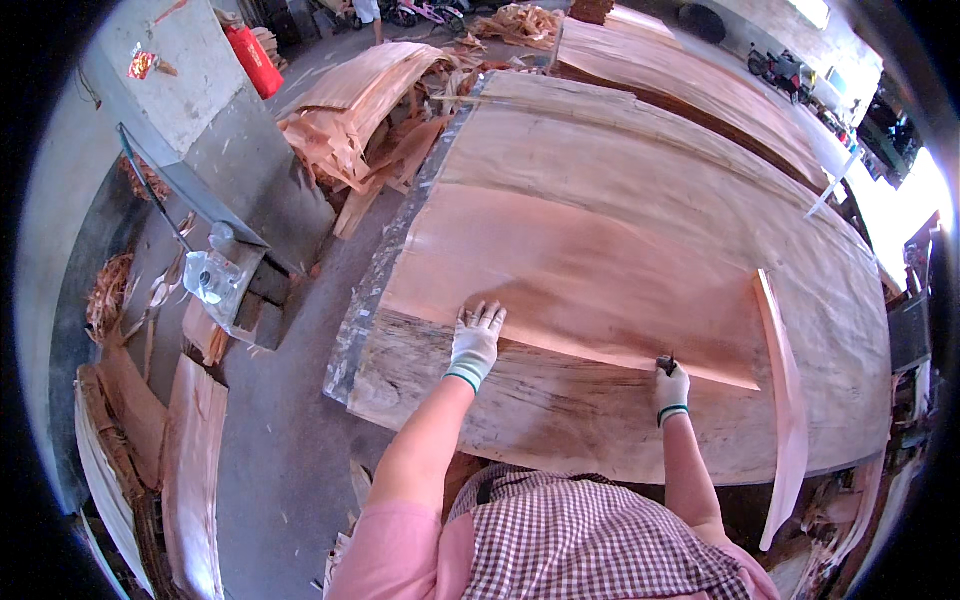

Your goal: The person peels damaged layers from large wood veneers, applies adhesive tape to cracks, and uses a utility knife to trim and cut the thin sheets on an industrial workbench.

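Note:
A reddish-orange sheet of wood veneer (pixel 600 260) lies over a paler, grained wooden panel (pixel 560 400) on the large work surface. On the sheet's near left edge rests my left hand (pixel 478 338), in a white glove with a green-trimmed cuff, its fingers stretched out flat. My right hand (pixel 673 386), gloved the same way, is closed at the near edge of the sheet, towards its right end. Something small and dark shows at its fingers, too small to name. To the right of that hand, a narrow curled veneer strip (pixel 783 400) hangs over the panel's near edge.
Behind the panel stands a long stack of veneer (pixel 690 90). Bent veneer sheets (pixel 350 100) are heaped at the far left, near a concrete pillar (pixel 200 130) with a red cylinder (pixel 255 62). Veneer pieces (pixel 195 470) lean at the lower left. A motorbike (pixel 782 72) stands far right.

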The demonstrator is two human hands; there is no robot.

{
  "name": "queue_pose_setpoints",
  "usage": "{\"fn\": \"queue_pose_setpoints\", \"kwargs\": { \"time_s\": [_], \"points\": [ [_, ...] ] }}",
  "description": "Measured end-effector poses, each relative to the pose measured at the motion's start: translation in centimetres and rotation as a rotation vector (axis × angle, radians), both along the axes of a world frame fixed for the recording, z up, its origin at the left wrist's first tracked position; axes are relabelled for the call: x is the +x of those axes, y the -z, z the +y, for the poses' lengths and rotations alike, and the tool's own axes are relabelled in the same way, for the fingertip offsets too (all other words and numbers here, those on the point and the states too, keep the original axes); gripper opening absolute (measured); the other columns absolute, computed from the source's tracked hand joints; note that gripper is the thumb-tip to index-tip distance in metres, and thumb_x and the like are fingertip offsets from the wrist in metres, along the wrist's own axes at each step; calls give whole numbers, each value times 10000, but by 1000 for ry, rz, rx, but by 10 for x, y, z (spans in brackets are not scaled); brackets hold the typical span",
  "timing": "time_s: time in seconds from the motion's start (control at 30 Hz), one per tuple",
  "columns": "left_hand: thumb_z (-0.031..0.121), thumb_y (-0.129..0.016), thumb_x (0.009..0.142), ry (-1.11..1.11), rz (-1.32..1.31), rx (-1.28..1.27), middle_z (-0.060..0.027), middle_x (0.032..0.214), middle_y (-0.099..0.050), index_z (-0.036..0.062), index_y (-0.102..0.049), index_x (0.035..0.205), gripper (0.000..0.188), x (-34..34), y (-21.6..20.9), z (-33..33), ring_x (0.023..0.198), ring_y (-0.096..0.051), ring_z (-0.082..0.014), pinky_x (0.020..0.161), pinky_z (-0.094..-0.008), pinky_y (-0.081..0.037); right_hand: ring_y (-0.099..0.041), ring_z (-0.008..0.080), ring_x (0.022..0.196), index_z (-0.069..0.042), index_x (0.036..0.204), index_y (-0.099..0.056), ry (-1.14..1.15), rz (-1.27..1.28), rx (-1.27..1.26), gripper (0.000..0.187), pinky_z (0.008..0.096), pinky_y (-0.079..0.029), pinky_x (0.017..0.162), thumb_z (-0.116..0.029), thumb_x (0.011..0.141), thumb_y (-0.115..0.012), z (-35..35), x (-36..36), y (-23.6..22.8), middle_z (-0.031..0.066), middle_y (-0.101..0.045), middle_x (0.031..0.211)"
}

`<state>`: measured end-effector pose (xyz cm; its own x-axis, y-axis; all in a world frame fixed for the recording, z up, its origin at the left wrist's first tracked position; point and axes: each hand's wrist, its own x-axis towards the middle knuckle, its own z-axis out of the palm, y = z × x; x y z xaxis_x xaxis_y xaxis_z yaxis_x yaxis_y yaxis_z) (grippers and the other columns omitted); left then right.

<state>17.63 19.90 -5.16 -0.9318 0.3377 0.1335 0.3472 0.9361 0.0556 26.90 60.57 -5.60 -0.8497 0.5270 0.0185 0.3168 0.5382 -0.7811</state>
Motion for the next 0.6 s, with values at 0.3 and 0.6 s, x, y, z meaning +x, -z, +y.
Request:
{"fn": "queue_pose_setpoints", "kwargs": {
  "time_s": [0.3,0.6],
  "points": [
    [135,-453,858,144,122,-48,1,1407,-459,169,-538,1287,438,-20,-60,43,1345,-358,-223,1129,-565,-117,-632,150,812,-17,987,-687,176,42,-227,193,283,-485,772,-44,830,-578,32,5,18,74,-692,882],
    [129,-457,836,40,67,19,-5,1425,-437,175,-508,1315,484,-6,-39,13,1336,-373,-237,1106,-559,-176,-648,288,891,4,1020,-645,-1,-4,63,221,329,-496,810,-74,817,-600,6,3,-5,164,-667,978]
  ]
}}
